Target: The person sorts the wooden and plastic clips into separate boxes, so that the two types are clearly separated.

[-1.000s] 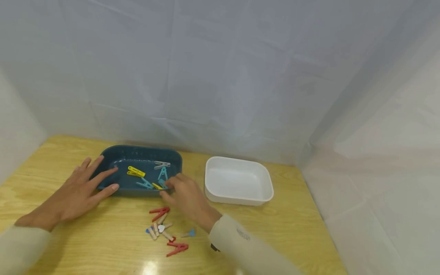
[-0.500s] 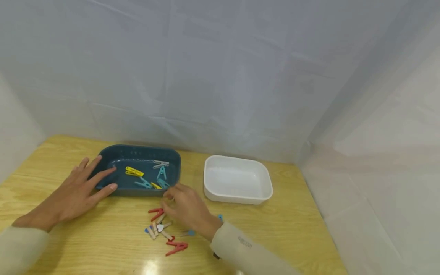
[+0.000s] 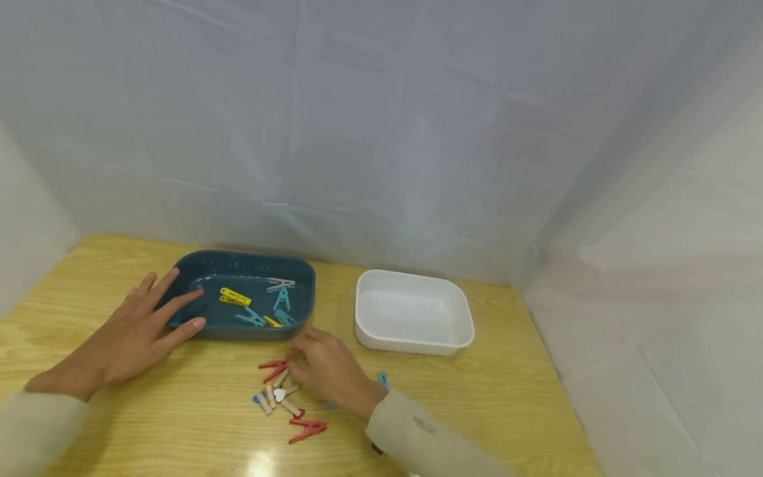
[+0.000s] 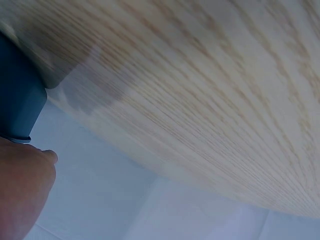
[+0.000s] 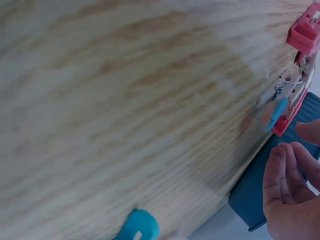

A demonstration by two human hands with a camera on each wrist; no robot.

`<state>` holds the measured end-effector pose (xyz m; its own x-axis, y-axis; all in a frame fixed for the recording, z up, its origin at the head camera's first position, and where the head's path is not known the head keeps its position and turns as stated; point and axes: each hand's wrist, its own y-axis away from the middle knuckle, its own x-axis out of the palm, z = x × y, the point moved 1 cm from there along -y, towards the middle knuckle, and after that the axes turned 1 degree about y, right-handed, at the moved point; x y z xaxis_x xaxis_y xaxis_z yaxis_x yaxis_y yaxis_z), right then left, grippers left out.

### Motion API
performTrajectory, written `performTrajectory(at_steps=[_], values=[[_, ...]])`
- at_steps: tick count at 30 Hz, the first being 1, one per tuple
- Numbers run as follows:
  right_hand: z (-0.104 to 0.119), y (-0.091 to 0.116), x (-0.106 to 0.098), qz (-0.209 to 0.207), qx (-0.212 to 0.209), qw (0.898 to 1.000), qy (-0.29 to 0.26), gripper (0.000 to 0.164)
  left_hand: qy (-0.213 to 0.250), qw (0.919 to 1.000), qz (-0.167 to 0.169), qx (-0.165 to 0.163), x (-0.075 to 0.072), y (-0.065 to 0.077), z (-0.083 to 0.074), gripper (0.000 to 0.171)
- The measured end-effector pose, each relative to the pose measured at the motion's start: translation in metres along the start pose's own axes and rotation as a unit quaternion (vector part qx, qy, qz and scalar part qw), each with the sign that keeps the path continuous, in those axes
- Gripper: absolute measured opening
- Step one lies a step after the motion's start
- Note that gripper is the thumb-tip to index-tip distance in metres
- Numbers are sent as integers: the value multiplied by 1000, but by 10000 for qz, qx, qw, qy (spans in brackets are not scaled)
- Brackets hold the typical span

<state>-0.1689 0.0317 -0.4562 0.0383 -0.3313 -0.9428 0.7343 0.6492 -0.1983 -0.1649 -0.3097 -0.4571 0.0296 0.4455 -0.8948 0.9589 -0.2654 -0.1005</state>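
Note:
My left hand (image 3: 134, 331) rests spread over the left end of a dark blue tray (image 3: 238, 334), fingers straight across its rim. Inside lie yellow clothespins (image 3: 235, 297), turquoise clothespins (image 3: 282, 299) and a grey clothespin (image 3: 281, 285). My right hand (image 3: 330, 370) hovers just off the tray's near right corner, beside a red clothespin (image 3: 277, 364). In the right wrist view, its fingers (image 5: 277, 172) are loosely bent and apart from the thumb, with nothing between them. Small wooden clothespins (image 3: 270, 396), one with a white heart (image 3: 279, 395), and another red clothespin (image 3: 311, 428) lie nearby.
A white container (image 3: 411, 345) stands right of the tray. One blue clothespin (image 3: 383, 379) lies beyond my right wrist. Everything is on a wooden table (image 3: 197, 424), with pale sheeting (image 3: 357, 132) behind and at the sides.
My right hand has drawn back from the tray's near right corner toward the loose clothespins. A blue clothespin beside the wrist has come into view. The left hand has stayed put.

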Motion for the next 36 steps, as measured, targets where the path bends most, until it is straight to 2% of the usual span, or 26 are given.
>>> performTrajectory(at_steps=[8, 15, 23, 36], values=[[-1, -1, 8, 270, 19, 9996, -33, 23, -18, 9999, -136, 83, 2, 1, 1, 64], [-1, -2, 8, 407, 16, 9991, -142, 20, -3, 10000, -29, 25, 0, 0, 0, 66], [-3, -2, 8, 583, -134, 9982, -12, 19, -15, 10000, -3, 21, -1, 0, 0, 66], [-6, 0, 6, 581, -35, 9981, -190, 18, -3, 10000, -85, 44, 0, 1, 0, 66]])
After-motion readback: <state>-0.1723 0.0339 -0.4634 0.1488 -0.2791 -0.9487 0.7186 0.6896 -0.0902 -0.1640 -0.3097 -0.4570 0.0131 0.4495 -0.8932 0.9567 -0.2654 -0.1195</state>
